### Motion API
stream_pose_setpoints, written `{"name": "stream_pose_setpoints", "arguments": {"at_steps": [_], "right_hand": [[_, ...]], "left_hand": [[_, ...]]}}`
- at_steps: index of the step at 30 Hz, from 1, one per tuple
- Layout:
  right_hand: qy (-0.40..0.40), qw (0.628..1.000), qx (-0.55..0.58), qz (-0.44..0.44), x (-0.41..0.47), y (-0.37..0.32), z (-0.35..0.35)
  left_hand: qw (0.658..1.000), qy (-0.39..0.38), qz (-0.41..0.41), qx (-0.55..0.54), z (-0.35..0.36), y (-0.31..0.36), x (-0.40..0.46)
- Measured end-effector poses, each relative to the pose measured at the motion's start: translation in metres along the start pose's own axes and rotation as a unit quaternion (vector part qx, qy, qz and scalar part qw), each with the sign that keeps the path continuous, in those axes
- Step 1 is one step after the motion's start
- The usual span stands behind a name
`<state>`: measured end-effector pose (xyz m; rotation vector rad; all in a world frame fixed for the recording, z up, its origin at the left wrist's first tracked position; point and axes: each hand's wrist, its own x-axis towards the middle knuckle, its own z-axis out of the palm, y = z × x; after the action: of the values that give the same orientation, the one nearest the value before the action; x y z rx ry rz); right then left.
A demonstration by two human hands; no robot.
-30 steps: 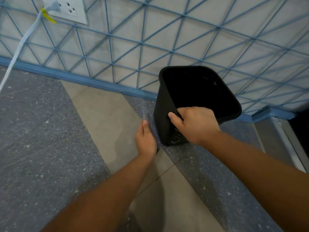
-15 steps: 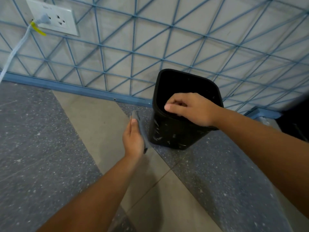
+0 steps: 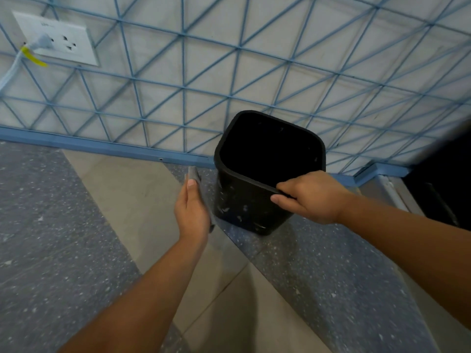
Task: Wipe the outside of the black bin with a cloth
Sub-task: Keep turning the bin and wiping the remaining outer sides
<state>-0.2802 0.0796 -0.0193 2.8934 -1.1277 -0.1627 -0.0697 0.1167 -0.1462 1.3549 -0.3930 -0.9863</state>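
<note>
The black bin stands upright on the floor close to the wall, its near side flecked with pale marks. My right hand grips the near right part of the bin's rim, fingers inside and thumb outside. My left hand is held flat just left of the bin, with a grey cloth pressed against its palm; the cloth's tip sticks out above my fingers. I cannot tell whether the cloth touches the bin's left side.
A white wall with blue criss-cross lines and a blue skirting runs behind the bin. A wall socket with a plugged cable sits at upper left. A dark object stands at right.
The bin went from tilted towards me to upright. My right hand shifted from its side to the near right rim. My left hand rose with the cloth beside the bin.
</note>
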Motion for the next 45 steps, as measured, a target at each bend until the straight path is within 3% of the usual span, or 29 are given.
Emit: {"name": "stream_pose_setpoints", "arguments": {"at_steps": [5, 10, 18, 24, 29, 33, 37, 42, 45], "right_hand": [[0.006, 0.996, 0.046, 0.081, 0.015, -0.022, -0.002], [-0.004, 0.981, 0.109, 0.157, 0.027, -0.049, 0.005], [0.006, 0.983, 0.116, 0.139, 0.043, -0.062, 0.006], [0.002, 0.985, 0.112, 0.128, 0.049, -0.059, 0.006], [0.01, 0.989, 0.091, 0.113, 0.048, -0.06, 0.007], [0.012, 0.988, 0.091, 0.128, 0.049, -0.061, 0.007], [0.005, 0.99, 0.074, 0.12, 0.048, -0.06, 0.007], [0.006, 0.99, 0.063, 0.123, 0.049, -0.062, 0.007], [0.006, 0.991, 0.047, 0.128, 0.049, -0.065, 0.005]], "left_hand": [[0.999, -0.025, 0.005, 0.03, 0.001, -0.01, 0.007], [0.998, -0.059, -0.006, -0.009, 0.016, 0.003, -0.002], [0.991, -0.085, 0.099, 0.014, 0.056, 0.016, -0.002], [0.999, -0.026, 0.01, -0.047, 0.066, 0.013, 0.026], [0.995, -0.02, 0.096, -0.015, 0.063, 0.004, -0.006], [0.999, 0.007, 0.014, -0.039, 0.071, 0.004, 0.027], [0.995, -0.007, 0.096, -0.03, 0.066, 0.008, -0.004], [0.996, 0.004, 0.032, -0.079, 0.067, -0.003, 0.028], [0.995, 0.001, 0.083, -0.052, 0.064, 0.005, -0.001]]}}
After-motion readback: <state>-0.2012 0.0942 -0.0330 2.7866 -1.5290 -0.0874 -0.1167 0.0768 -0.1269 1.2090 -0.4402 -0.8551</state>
